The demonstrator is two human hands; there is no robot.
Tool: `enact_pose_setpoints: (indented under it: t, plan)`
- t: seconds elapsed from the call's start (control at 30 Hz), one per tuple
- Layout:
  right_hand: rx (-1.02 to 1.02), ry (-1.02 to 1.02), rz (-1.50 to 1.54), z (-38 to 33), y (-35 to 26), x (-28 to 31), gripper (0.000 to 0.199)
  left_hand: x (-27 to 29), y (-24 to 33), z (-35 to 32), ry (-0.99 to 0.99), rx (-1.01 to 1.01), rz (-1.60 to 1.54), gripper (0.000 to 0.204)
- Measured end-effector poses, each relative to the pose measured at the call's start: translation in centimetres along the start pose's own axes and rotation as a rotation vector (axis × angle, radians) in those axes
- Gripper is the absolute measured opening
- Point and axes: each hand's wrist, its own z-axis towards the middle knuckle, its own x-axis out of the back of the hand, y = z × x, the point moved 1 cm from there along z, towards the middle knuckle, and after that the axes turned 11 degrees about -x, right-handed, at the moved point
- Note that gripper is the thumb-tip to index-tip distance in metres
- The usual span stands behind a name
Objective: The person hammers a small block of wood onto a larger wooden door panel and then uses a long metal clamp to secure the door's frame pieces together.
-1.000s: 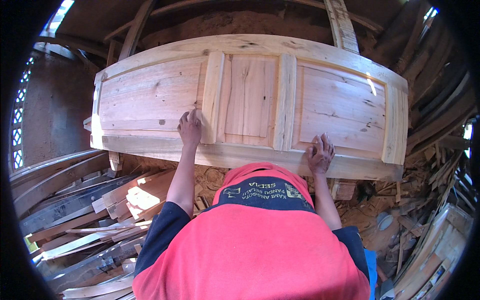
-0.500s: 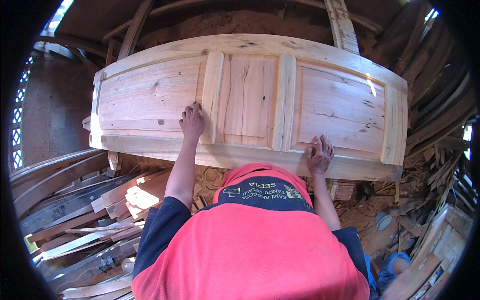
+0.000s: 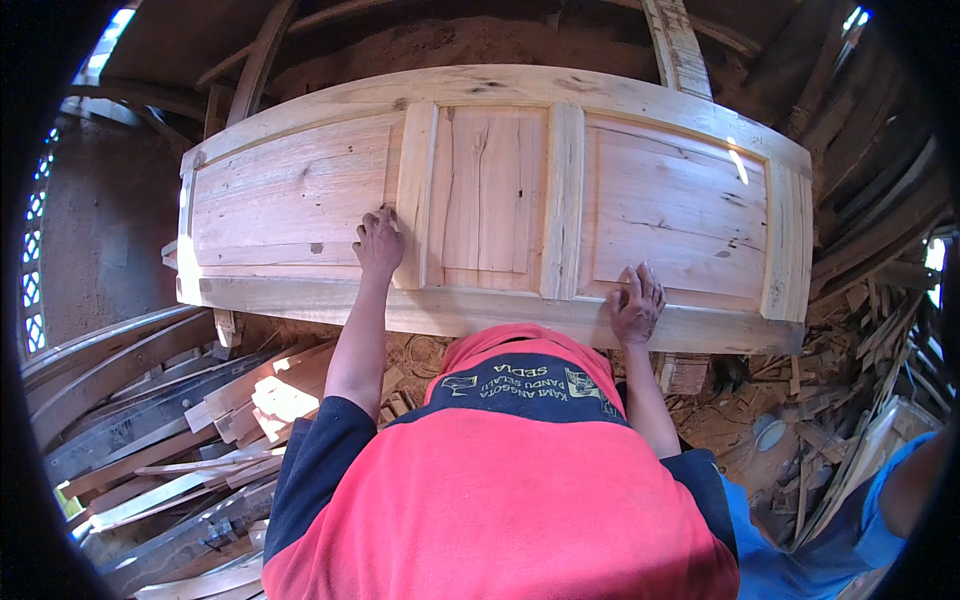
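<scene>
A large pale wooden door [image 3: 480, 293] lies flat in front of me, with three recessed panels set between framing rails. My left hand [image 3: 380, 243] rests on the left panel [image 3: 290, 200], close to the upright rail [image 3: 414, 200]. Its fingers are bent but apart, and I see nothing held in them. On the lower edge of the right panel [image 3: 680, 220] lies my right hand [image 3: 637, 305], fingers stretched and spread, the heel over the near rail. That hand is open too. What is under either palm is hidden.
Timber supports [image 3: 680, 50] run under the door's far side. Scrap boards [image 3: 170, 450] pile up at left, and more offcuts [image 3: 880, 350] lean at right. A person in blue clothing [image 3: 830, 560] is close by at lower right. A pale round container [image 3: 768, 432] sits on the littered ground.
Both hands stay at nearly the same places on the door. The person in blue has come further into view at lower right. My view has shifted slightly.
</scene>
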Motion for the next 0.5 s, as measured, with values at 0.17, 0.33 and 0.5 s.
enact_pose_setpoints:
  t: [0.17, 0.33, 0.5]
  plan:
    - [-0.014, 0.003, -0.003, 0.00, 0.00, 0.15, 0.053, 0.37, 0.31, 0.17, -0.043, -0.011, -0.011, 0.049]
    - [-0.003, 0.014, 0.008, 0.09, 0.00, 0.15, 0.052, -0.12, -0.12, 0.33, -0.033, 0.005, 0.012, 0.048]
    - [-0.004, 0.009, 0.012, 0.12, -0.04, 0.22, 0.051, 0.15, -0.05, 0.60, -0.061, 0.011, 0.024, 0.044]
